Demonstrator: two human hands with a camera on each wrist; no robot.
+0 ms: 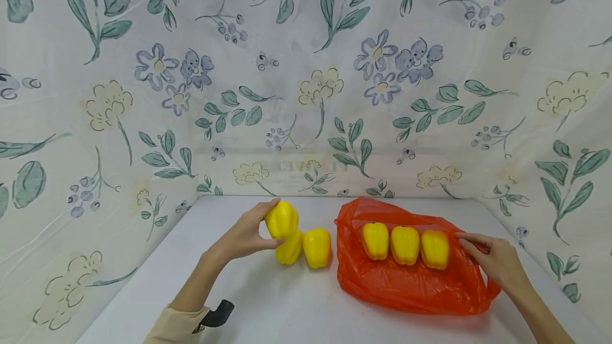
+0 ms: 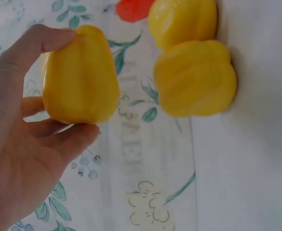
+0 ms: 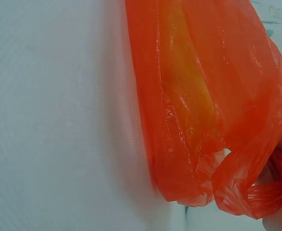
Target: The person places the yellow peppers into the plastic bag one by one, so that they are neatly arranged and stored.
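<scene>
My left hand [image 1: 244, 233] grips a yellow bell pepper [image 1: 282, 218] between thumb and fingers, raised off the table; the left wrist view shows the held pepper [image 2: 80, 77] close up. Just below it, two more yellow bell peppers, a partly covered one [image 1: 289, 249] and a fuller-seen one [image 1: 317, 248], stand side by side on the table. To the right lies a red plastic bag [image 1: 411, 293], its mouth spread, with three yellow bell peppers [image 1: 405, 246] in a row inside. At the bag's right side, my right hand [image 1: 499, 263] pinches its gathered edge [image 3: 271, 197].
The white table [image 1: 272, 307] runs back to a hanging cloth [image 1: 306, 126] printed with flowers and leaves, which also encloses both sides. A dark strap end [image 1: 219, 313] sticks out by the left sleeve [image 1: 177, 325].
</scene>
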